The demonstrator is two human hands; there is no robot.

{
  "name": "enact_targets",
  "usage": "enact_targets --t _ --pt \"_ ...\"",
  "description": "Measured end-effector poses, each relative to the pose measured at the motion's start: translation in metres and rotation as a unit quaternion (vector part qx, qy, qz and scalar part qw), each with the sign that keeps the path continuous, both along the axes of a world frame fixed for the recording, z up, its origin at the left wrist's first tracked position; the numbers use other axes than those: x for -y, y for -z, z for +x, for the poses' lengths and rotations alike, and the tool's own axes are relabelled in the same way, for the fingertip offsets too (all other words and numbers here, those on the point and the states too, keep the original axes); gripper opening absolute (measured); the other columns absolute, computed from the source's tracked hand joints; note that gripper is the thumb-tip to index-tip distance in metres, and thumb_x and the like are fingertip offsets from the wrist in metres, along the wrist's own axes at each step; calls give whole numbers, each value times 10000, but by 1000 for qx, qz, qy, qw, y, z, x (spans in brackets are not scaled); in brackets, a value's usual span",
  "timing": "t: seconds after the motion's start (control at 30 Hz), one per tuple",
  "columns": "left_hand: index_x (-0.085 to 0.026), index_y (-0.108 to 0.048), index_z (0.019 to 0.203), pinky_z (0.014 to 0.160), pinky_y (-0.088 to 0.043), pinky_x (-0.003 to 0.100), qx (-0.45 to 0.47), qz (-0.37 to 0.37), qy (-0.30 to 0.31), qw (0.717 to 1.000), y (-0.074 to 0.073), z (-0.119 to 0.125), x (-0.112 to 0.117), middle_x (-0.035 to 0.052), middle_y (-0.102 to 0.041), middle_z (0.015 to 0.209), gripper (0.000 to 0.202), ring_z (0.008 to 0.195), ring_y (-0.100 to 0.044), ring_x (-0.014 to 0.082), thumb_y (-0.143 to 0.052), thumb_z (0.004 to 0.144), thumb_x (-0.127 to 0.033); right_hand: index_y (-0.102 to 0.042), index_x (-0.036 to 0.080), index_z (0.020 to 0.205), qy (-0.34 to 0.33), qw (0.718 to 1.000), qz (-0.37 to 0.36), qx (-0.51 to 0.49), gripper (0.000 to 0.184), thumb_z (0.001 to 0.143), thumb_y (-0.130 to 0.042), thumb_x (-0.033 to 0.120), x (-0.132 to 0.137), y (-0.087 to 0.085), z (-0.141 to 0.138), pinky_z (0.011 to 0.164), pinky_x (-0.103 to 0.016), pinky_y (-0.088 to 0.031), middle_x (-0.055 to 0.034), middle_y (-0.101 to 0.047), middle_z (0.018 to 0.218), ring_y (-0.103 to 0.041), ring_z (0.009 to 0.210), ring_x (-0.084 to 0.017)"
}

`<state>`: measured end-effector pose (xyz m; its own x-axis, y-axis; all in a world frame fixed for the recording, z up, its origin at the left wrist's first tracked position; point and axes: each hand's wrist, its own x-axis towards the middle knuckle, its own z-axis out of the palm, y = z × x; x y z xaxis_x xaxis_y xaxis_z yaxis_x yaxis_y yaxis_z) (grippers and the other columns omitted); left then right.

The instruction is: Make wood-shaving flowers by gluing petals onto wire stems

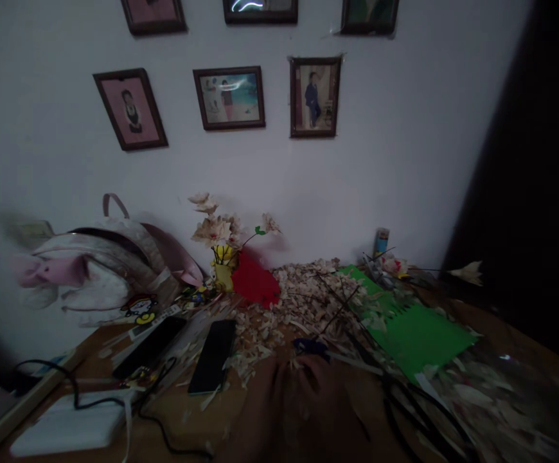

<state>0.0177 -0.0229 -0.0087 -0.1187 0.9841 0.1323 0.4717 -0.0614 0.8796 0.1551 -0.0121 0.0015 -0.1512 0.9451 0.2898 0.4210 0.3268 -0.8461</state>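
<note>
Neither of my hands shows in the head view. A wooden table (183, 418) is strewn with a heap of pale wood shavings (303, 299). A small yellow vase (223, 269) holds cream-coloured shaving flowers (214, 228) beside a red sheet (256, 283). A green sheet (417, 331) lies at the right. A brown cloth (303, 411) covers the table's near middle.
Two dark phones (212, 355) (149, 347) lie left of centre. A pink and white backpack (101, 267) leans on the wall. A white box (67, 427) and black cables (154, 418) sit at front left. Thin sticks (337, 308) cross the shavings. A small tube (381, 242) stands by the wall under framed pictures (229, 98).
</note>
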Motion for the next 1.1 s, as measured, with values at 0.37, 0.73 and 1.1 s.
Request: enact_targets --t 0.37,0.73,1.1 --pt "-208 -568 881 787 -430 293 -10 0 26 1000 -7 6 3 66 -652 909 232 831 -574 192 -397 807 -346 -599 198 846 29 1000 7 4 199 818 -407 242 -3 5 -1 788 -307 -465 -55 -643 882 -595 841 -171" --pt "-204 -509 629 671 -447 297 119 -66 5 991 -22 7 -8 34 -607 678 169 706 -563 203 -447 674 -355 -590 161 1019 33 983 -102 -150 373 770 -491 420 -8 8 -4 814 -315 -490 -99 -654 1019 -610 939 -206" --pt "-190 -541 589 623 -433 292 239 -106 35 965 -16 6 -10 -22 -575 581 163 609 -535 162 -543 611 -352 -657 162 764 53 974 -128 -176 313 742 -505 435 -8 -1 -2 554 -246 -497 -54 -696 719 -641 641 -183"
